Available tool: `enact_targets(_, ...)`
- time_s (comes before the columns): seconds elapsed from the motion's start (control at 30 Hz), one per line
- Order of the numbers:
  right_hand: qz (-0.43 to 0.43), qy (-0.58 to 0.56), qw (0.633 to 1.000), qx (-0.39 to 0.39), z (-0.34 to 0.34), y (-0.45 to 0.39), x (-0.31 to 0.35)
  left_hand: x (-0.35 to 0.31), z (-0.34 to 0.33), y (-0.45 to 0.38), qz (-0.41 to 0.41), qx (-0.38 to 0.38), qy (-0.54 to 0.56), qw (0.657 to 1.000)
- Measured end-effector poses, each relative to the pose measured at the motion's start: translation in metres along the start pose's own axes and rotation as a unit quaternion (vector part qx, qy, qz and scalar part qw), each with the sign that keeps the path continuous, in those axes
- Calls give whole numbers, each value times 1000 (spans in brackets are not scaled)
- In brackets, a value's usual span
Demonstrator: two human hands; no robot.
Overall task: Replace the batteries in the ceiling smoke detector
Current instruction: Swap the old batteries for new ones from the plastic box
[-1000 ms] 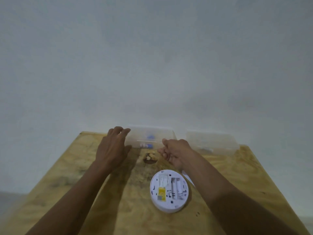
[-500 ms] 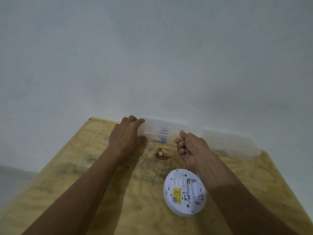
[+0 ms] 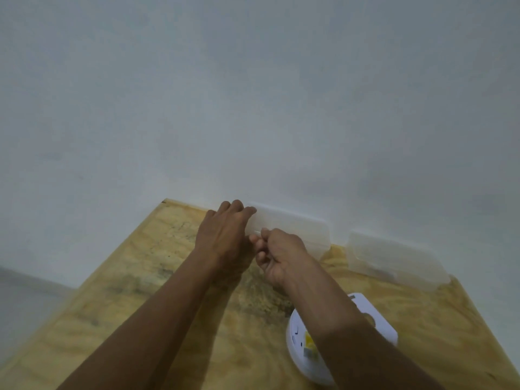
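Observation:
A clear plastic box (image 3: 295, 225) stands at the table's far edge against the wall. My left hand (image 3: 225, 235) is cupped over its left end, fingers on the top. My right hand (image 3: 277, 253) is curled in front of the box, thumb and forefinger pinched on the front edge of its lid. Both hands hide the box's contents. The round white smoke detector (image 3: 298, 343) lies back-side up near the front right, with a yellow label showing, mostly covered by my right forearm. A white cover piece (image 3: 377, 322) lies under its far side.
A second clear plastic box (image 3: 394, 258) stands to the right of the first, also against the wall. The plywood table (image 3: 146, 277) has a dark stained patch in its middle. The white wall rises right behind the boxes.
My view has swung left and down. My right hand has moved left along the box front, close to my left hand. The batteries seen inside the box are now hidden.

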State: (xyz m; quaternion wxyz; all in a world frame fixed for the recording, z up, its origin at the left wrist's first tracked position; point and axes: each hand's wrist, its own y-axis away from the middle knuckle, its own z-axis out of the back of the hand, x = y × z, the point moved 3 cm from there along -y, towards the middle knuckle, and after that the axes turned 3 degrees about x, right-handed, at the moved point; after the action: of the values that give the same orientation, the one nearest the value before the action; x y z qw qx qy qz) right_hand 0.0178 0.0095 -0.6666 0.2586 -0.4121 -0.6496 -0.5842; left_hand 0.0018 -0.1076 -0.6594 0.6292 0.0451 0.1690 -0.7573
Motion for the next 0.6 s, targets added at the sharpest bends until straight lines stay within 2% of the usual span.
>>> enact_targets(0.43,-5,14,1000,-10,5,4,3,1,-1,1,-4,-16,-1,1000)
enact_targets(0.6,46,93,995,8,13,0,34,-1,3,-5,-12,-22,-31,999)
